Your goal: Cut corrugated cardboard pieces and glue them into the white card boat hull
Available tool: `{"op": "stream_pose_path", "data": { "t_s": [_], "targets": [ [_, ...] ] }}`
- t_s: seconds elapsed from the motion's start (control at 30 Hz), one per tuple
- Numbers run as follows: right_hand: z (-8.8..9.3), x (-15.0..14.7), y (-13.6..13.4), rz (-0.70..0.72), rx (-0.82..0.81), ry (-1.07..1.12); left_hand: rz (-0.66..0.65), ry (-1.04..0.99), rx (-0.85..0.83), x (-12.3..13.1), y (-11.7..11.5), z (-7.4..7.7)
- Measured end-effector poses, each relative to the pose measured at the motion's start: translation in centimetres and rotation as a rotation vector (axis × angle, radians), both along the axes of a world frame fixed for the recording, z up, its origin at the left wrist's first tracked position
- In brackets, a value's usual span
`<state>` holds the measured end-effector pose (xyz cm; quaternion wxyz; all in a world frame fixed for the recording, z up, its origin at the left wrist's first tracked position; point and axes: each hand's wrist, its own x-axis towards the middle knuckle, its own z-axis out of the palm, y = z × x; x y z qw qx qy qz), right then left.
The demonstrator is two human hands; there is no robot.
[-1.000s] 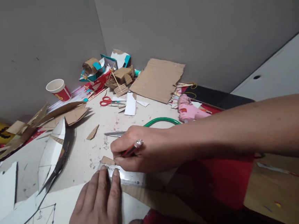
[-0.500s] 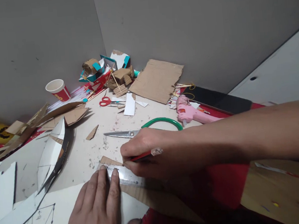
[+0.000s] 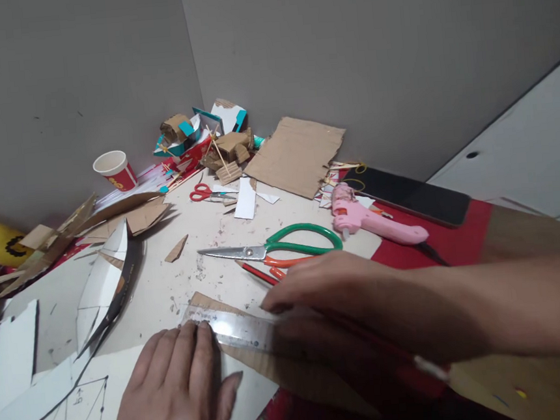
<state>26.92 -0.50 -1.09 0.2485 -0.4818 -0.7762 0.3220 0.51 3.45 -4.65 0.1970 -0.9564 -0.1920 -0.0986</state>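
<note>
My left hand (image 3: 176,392) lies flat with its fingers spread, fingertips pressing the left end of a clear ruler (image 3: 236,329). The ruler rests slantwise on a brown cardboard strip (image 3: 284,370) at the table's near edge. My right hand (image 3: 326,294) reaches in from the right, its fingertips at the ruler's upper edge. Its fingers are closed round a pencil held low, whose pale end (image 3: 428,368) sticks out below my forearm. The pencil's tip is hidden by the hand.
Green-handled scissors (image 3: 287,242), a loose red pencil (image 3: 259,274) and a pink glue gun (image 3: 373,218) lie just beyond my right hand. Farther back are small red scissors (image 3: 202,192), a paper cup (image 3: 115,169), a cardboard sheet (image 3: 297,153) and a black phone (image 3: 406,192). White card with drawn lines (image 3: 73,417) lies left.
My right hand has slid to the right along the ruler with the pencil, uncovering the green scissors and the loose red pencil. My left hand stays on the ruler's left end.
</note>
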Motion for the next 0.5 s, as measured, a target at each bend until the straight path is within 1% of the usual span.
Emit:
{"op": "stream_pose_path", "data": {
  "t_s": [0.1,0.17,0.2,0.27,0.37,0.43,0.47,0.5],
  "targets": [
    [-0.9,-0.6,-1.0,0.168,-0.002,-0.248,0.020,-0.033,-0.061,-0.2,0.1,0.0],
    [-1.1,-1.1,-1.4,0.163,0.044,-0.359,0.027,-0.069,-0.088,-0.3,0.2,0.0],
    [-1.1,-1.4,-1.5,0.157,0.049,-0.376,0.029,-0.090,-0.096,-0.3,0.2,-0.1],
    [-0.8,-1.7,-1.5,0.138,0.017,-0.335,0.039,-0.125,-0.114,-0.4,0.3,0.0],
    [-0.4,-1.6,-1.5,0.108,-0.154,-0.188,0.061,-0.218,-0.172,-0.8,0.3,0.2],
    [-0.5,-1.4,-1.4,0.074,-0.254,-0.054,0.084,-0.331,-0.267,-1.1,0.1,0.7],
    [-0.7,-1.3,-1.4,0.035,-0.265,0.024,0.126,-0.401,-0.340,-1.2,-0.1,1.1],
    [-1.0,-1.3,-1.4,-0.043,-0.216,0.095,0.199,-0.483,-0.424,-1.2,-0.3,1.4]
  ]
}}
